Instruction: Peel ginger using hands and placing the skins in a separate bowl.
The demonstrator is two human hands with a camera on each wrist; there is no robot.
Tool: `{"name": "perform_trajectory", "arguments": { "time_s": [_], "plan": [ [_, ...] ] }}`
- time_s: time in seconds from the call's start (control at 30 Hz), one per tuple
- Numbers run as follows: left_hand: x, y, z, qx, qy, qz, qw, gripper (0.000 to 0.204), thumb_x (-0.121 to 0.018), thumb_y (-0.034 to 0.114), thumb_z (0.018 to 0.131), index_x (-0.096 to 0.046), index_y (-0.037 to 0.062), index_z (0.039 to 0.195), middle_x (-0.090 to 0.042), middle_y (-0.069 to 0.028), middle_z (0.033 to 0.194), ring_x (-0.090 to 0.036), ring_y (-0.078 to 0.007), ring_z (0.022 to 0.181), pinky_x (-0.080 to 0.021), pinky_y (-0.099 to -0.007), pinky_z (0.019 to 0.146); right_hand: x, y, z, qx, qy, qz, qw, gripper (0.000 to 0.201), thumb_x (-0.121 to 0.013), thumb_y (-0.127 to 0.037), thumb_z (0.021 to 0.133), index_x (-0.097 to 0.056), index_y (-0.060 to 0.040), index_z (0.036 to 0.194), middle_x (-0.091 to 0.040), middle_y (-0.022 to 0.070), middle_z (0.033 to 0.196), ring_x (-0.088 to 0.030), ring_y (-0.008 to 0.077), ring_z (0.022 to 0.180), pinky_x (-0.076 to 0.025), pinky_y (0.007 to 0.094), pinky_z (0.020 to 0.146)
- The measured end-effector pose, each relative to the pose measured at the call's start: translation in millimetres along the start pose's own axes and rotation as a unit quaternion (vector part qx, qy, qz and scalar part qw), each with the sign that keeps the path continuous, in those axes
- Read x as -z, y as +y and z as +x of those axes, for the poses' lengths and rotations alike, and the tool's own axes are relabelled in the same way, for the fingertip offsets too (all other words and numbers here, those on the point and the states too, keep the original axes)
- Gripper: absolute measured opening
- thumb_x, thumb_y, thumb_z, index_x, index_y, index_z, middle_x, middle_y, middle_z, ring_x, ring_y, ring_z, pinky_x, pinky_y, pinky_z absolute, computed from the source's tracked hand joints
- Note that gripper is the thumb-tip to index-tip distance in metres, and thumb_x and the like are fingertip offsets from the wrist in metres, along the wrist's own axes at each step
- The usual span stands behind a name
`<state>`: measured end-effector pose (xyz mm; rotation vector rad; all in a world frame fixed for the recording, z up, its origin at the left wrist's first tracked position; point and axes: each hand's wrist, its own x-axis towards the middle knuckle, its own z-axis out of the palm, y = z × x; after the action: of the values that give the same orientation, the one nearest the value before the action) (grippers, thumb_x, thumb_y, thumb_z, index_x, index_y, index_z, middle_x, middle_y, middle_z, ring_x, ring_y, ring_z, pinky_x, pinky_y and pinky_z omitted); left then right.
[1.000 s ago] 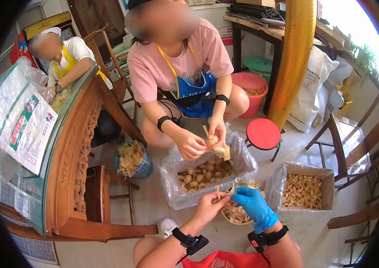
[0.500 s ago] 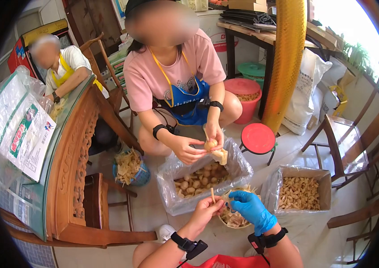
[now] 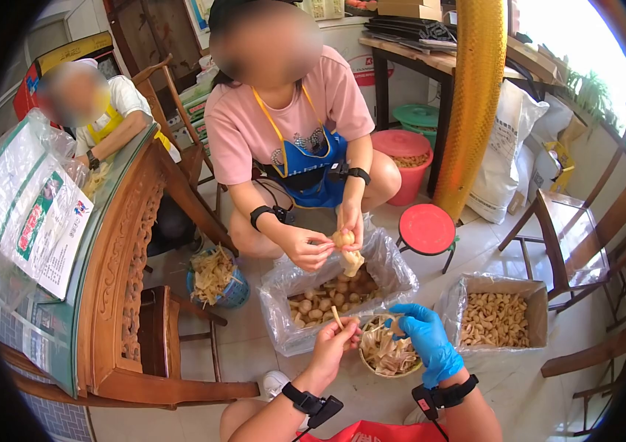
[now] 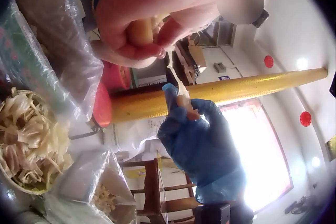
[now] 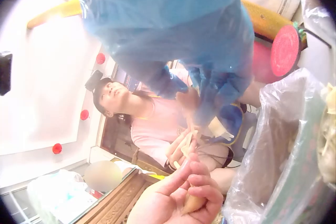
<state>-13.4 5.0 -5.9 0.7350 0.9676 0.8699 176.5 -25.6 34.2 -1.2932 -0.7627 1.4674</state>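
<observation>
Two grips are in use: the left hand [image 3: 332, 348] clamps curled fingers on a garlic stalk [image 3: 337, 318] and the gloved right hand [image 3: 429, 343] pinches a garlic clove [image 4: 184, 102] between its fingers, with the basket [image 3: 394, 375] placed below, I judge, to collect the papery skin [image 3: 386, 353].

Open air between left grip [image 3: 330, 348] and right grip [image 3: 431, 346]; a hand could pass there, above the peel basket [image 3: 395, 376]. Straight down, basket rim and heaped peels block. Far side: left box [image 3: 292, 340], its loose plastic lining standing up at the edges; the other person's hands [image 3: 316, 250] hang over its far part. Right box [image 3: 506, 281] open from above, lining flaring left toward the basket. Floor [image 3: 246, 339] gap runs between the boxes, red stool [image 3: 427, 229] at its far end. Left: floor lane beside left box, then peel bucket [image 3: 235, 292] and carved bench [image 3: 110, 295].
</observation>
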Motion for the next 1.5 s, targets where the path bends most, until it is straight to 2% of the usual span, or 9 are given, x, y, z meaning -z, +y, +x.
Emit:
{"name": "perform_trajectory", "arguments": {
  "time_s": [0.23, 0.4, 0.47, 0.67, 0.8, 0.97, 1.17, 1.33, 1.5],
  "plan": [
    [1, 12, -1, -0.033, 0.026, -0.043, 0.998, 0.013, -0.057, 0.015, 0.091, -0.060, 0.0059, 0.099, -0.058, -0.0001, 0.085, -0.053, -0.0068, 0.073, -0.045, -0.0199, 0.065, 9, -1, 8, 0.089, 0.137, 0.093, 0.982, 0.027, -0.055, -0.007, 0.081, -0.058, 0.0032, 0.106, -0.064, 0.0101, 0.093, -0.061, 0.0173, 0.082, -0.049, 0.0288, 0.076],
    [-5, 8, -4, -0.004, -0.026, 0.042, 0.999, 0.012, -0.059, 0.014, 0.089, -0.060, 0.0058, 0.099, -0.060, -0.0017, 0.087, -0.055, -0.0073, 0.074, -0.045, -0.0201, 0.066, 10, -8, 5, 0.086, 0.168, 0.073, 0.979, 0.029, -0.057, -0.004, 0.078, -0.059, 0.0028, 0.106, -0.063, 0.0069, 0.093, -0.060, 0.0136, 0.083, -0.048, 0.0274, 0.078],
    [-2, -1, 5, -0.011, -0.029, 0.039, 0.999, 0.012, -0.059, 0.014, 0.089, -0.059, 0.0059, 0.098, -0.061, -0.0020, 0.087, -0.055, -0.0076, 0.073, -0.045, -0.0205, 0.066, 14, -8, 10, 0.135, 0.134, 0.089, 0.978, 0.027, -0.059, -0.004, 0.080, -0.060, 0.0018, 0.106, -0.064, 0.0065, 0.095, -0.060, 0.0135, 0.085, -0.047, 0.0271, 0.078],
    [-14, 2, 0, -0.004, -0.079, 0.063, 0.995, 0.016, -0.057, 0.014, 0.091, -0.059, 0.0041, 0.104, -0.062, -0.0048, 0.092, -0.056, -0.0083, 0.075, -0.046, -0.0213, 0.067, 36, -16, 0, 0.165, 0.176, 0.142, 0.960, 0.026, -0.061, -0.002, 0.083, -0.061, -0.0002, 0.109, -0.065, 0.0058, 0.098, -0.060, 0.0121, 0.087, -0.048, 0.0257, 0.078],
    [-31, -4, -1, 0.031, -0.118, 0.097, 0.988, 0.020, -0.054, 0.013, 0.092, -0.057, 0.0001, 0.107, -0.062, -0.0069, 0.094, -0.055, -0.0087, 0.076, -0.046, -0.0218, 0.068, 100, -22, -10, 0.267, 0.285, 0.053, 0.919, 0.017, -0.060, -0.003, 0.084, -0.065, -0.0026, 0.101, -0.064, 0.0013, 0.091, -0.057, 0.0079, 0.080, -0.046, 0.0230, 0.075],
    [-44, -11, -1, 0.009, -0.141, 0.131, 0.981, 0.019, -0.054, 0.014, 0.092, -0.057, 0.0024, 0.107, -0.064, -0.0055, 0.094, -0.055, -0.0077, 0.077, -0.045, -0.0220, 0.068, 166, -17, -20, 0.274, 0.366, 0.033, 0.889, 0.010, -0.063, -0.007, 0.084, -0.065, -0.0051, 0.093, -0.064, -0.0014, 0.085, -0.055, 0.0058, 0.074, -0.044, 0.0206, 0.066],
    [-63, -25, 2, 0.020, -0.140, 0.138, 0.980, 0.018, -0.055, 0.013, 0.091, -0.057, 0.0029, 0.106, -0.064, -0.0051, 0.094, -0.055, -0.0069, 0.077, -0.044, -0.0213, 0.067, 203, 5, -12, 0.318, 0.430, -0.041, 0.844, 0.008, -0.066, -0.010, 0.083, -0.065, -0.0057, 0.091, -0.061, -0.0019, 0.078, -0.053, 0.0052, 0.068, -0.043, 0.0194, 0.064],
    [-71, -30, -1, 0.028, -0.155, 0.139, 0.978, 0.017, -0.056, 0.013, 0.091, -0.057, 0.0036, 0.105, -0.064, -0.0053, 0.092, -0.054, -0.0075, 0.076, -0.045, -0.0217, 0.067, 205, 1, -18, 0.287, 0.449, -0.023, 0.846, 0.007, -0.063, -0.011, 0.086, -0.062, -0.0044, 0.084, -0.058, -0.0026, 0.074, -0.050, 0.0056, 0.066, -0.042, 0.0207, 0.060],
    [-73, -36, 1, 0.030, -0.152, 0.148, 0.977, 0.017, -0.056, 0.013, 0.091, -0.059, 0.0041, 0.105, -0.065, -0.0044, 0.093, -0.056, -0.0056, 0.076, -0.045, -0.0205, 0.065, 216, 0, -25, 0.287, 0.489, -0.131, 0.813, 0.007, -0.060, -0.008, 0.087, -0.058, -0.0041, 0.083, -0.057, -0.0007, 0.079, -0.050, 0.0062, 0.066, -0.044, 0.0218, 0.061]
  ]
}}
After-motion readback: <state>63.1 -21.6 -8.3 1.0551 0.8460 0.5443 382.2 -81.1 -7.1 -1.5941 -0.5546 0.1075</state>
